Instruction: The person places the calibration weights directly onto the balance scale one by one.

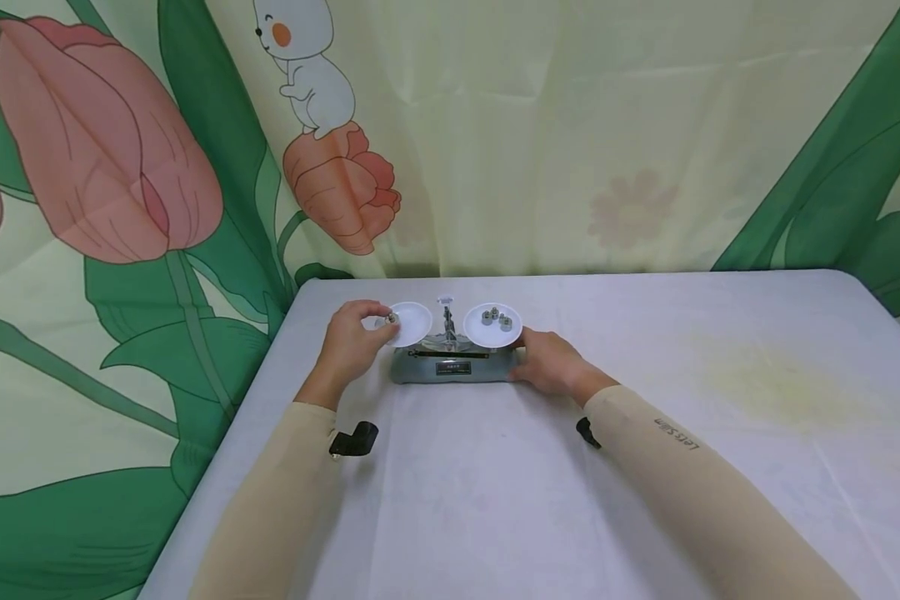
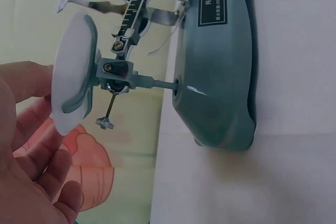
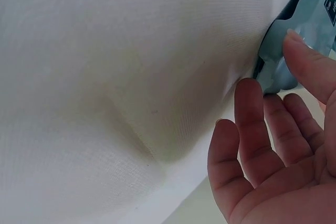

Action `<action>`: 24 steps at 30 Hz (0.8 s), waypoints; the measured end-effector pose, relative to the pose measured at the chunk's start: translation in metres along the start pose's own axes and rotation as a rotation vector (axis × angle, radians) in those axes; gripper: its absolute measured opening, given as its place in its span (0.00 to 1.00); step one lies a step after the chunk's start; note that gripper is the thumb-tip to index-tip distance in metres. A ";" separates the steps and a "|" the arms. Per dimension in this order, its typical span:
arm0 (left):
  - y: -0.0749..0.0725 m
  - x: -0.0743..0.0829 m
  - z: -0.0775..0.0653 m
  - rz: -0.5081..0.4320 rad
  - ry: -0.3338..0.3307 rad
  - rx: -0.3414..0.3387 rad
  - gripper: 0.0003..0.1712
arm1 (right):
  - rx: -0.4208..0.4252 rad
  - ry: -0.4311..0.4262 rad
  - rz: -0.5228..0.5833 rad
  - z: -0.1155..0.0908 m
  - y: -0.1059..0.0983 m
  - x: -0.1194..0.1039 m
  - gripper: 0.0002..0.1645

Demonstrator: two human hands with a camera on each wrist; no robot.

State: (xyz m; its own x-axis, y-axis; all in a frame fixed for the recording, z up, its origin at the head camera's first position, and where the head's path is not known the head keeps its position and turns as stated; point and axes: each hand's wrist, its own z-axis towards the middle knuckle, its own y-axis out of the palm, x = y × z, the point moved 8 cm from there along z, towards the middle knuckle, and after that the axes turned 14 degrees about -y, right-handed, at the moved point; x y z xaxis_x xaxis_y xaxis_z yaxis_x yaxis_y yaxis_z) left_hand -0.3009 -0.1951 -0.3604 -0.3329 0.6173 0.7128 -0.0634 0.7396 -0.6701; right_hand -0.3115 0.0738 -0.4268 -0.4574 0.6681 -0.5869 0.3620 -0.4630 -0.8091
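Note:
A grey-green pan balance (image 1: 453, 367) with two white pans stands on the table, its scale bar and screws showing in the left wrist view. At the left pan (image 1: 414, 323), my left hand (image 1: 351, 343) pinches a small metal nut-like piece (image 1: 392, 317) between thumb and index finger, over the rim. The pan hides those fingertips in the left wrist view. Several similar metal pieces (image 1: 495, 317) lie on the right pan (image 1: 487, 337). My right hand (image 1: 551, 361) grips the right end of the base, with the thumb (image 3: 310, 66) against its front.
The table (image 1: 495, 500) has a white cloth with a yellowish stain at the right. Behind it hangs a curtain (image 1: 540, 150) printed with tulips, a carrot and a white animal. Dark wrist mounts (image 1: 354, 440) sit on the beige sleeves.

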 end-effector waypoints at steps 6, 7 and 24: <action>0.003 0.000 0.001 0.023 -0.018 0.003 0.18 | -0.004 0.008 -0.004 0.000 0.001 0.000 0.36; 0.003 0.001 0.001 0.024 -0.020 0.002 0.18 | -0.004 0.008 -0.006 0.000 0.001 0.000 0.36; 0.002 -0.002 0.000 0.019 -0.055 -0.019 0.26 | -0.007 0.010 -0.009 0.000 0.001 0.002 0.35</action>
State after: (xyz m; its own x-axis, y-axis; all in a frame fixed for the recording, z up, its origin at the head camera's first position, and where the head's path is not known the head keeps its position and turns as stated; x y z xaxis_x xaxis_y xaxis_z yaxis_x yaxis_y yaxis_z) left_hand -0.3005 -0.1944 -0.3631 -0.3848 0.6161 0.6873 -0.0385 0.7333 -0.6788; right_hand -0.3123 0.0746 -0.4292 -0.4527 0.6778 -0.5794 0.3640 -0.4527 -0.8140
